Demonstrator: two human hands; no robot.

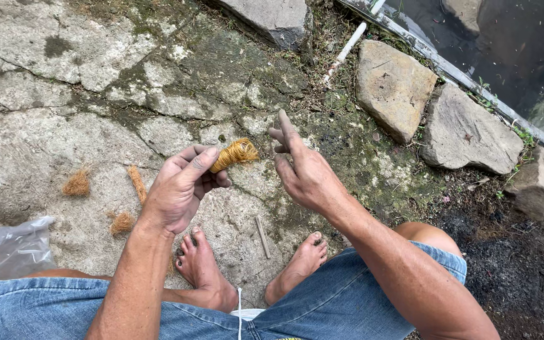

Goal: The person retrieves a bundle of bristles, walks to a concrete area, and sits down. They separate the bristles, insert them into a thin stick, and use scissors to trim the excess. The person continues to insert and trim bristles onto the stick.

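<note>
Golden-brown fibre bundle (235, 153) sits pinched between thumb and fingers of the left hand (181, 189). Left of this grip lie loose fibre tufts (77, 183) on cracked concrete (64, 119). Just right, the right hand (303, 170) is spread open, holding nothing; stones (395, 85) edge the ground beyond.

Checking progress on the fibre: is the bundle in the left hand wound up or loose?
Wound up: the golden fibre bundle shows tight wraps, pinched by the left hand.

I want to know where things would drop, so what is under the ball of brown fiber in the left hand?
Under the fiber ball, held by the left hand, lies cracked, mossy concrete ground. A small stick lies nearer the feet. The hand covers the ball's near end.
</note>
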